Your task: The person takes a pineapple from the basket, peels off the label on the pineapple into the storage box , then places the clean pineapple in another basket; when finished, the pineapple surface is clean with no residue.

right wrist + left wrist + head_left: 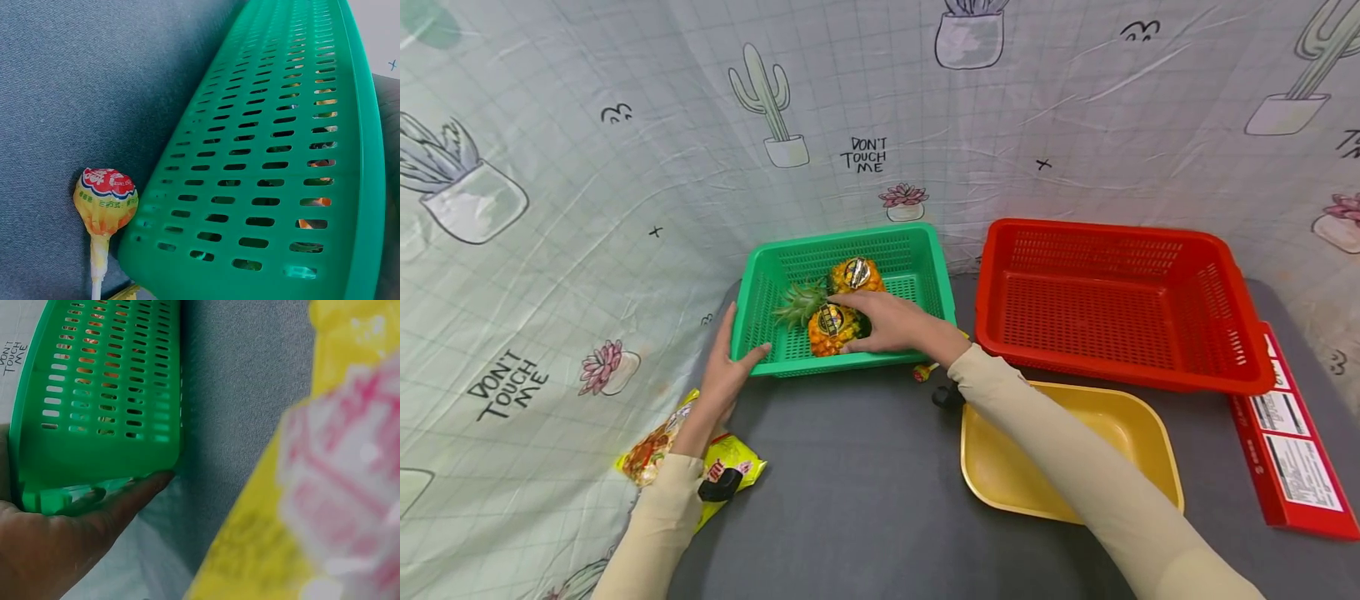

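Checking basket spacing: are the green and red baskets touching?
Apart. The head view shows a strip of grey table between the green basket and the red basket.

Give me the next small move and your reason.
Probably loosen the right hand and lift it off the front pineapple: that fruit appears to lie inside the green plastic basket beside the other pineapple, and the left hand, at the basket's corner, could steady it.

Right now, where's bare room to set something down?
Bare: grey tabletop between glossy yellow packets and shallow yellow plastic tray; inside red perforated plastic basket. Crowded: green perforated plastic basket, where the right hand curves around one of two labelled orange pineapples.
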Available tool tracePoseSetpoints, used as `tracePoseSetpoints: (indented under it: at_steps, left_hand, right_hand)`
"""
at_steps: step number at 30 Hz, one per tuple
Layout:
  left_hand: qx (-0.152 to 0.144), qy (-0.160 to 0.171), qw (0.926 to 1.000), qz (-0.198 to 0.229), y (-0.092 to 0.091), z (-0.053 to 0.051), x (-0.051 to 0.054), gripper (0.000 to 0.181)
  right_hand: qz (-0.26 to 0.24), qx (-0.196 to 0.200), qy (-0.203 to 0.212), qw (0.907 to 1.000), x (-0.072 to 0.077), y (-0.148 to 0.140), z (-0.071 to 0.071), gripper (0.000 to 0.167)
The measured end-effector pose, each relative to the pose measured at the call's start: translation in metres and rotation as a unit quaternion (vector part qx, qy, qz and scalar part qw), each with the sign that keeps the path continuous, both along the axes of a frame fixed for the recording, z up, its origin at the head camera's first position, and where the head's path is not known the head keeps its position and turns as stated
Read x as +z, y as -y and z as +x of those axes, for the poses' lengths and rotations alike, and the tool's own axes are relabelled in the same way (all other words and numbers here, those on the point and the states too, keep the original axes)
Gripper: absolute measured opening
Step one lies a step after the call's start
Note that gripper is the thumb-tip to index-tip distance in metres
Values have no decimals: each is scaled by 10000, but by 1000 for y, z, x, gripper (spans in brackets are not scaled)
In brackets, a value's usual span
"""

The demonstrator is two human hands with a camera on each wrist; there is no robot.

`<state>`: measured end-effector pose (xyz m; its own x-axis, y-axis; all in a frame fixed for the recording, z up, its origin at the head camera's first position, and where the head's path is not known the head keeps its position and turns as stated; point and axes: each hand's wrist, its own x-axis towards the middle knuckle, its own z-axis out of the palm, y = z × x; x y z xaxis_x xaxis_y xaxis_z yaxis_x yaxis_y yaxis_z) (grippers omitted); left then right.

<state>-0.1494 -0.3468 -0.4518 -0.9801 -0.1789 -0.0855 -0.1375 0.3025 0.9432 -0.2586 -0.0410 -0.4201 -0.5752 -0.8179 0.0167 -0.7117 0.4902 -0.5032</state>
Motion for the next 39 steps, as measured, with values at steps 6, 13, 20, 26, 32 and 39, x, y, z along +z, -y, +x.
tracePoseSetpoints:
  at_steps: [6, 13, 20, 26, 32, 39]
  left_hand:
    - [-253, -68, 9996, -99, 1, 3, 0, 102]
    - [-444, 73, 9971, 607, 2, 0, -3, 103]
    - [-432, 59, 9922, 1164, 0, -1, -1, 103]
    - [-373, 90, 9921, 1195, 1, 2, -1, 102]
    - [-352, 69, 9927, 1150, 2, 3, -1, 101]
    - [-317, 67, 9927, 1163, 2, 3, -3, 101]
  right_hand:
    - [245, -71, 5, 9997, 2, 4, -2, 87]
    - [569, -262, -68, 9980, 1, 6, -4, 87]
    - [564, -251, -186, 9979, 0, 9, -5, 87]
    - [573, -241, -227, 9978, -4, 11, -5, 89]
    - [226, -247, -202, 9992, -6, 11, -6, 89]
    - [-22, -237, -60, 9997, -9, 8, -9, 90]
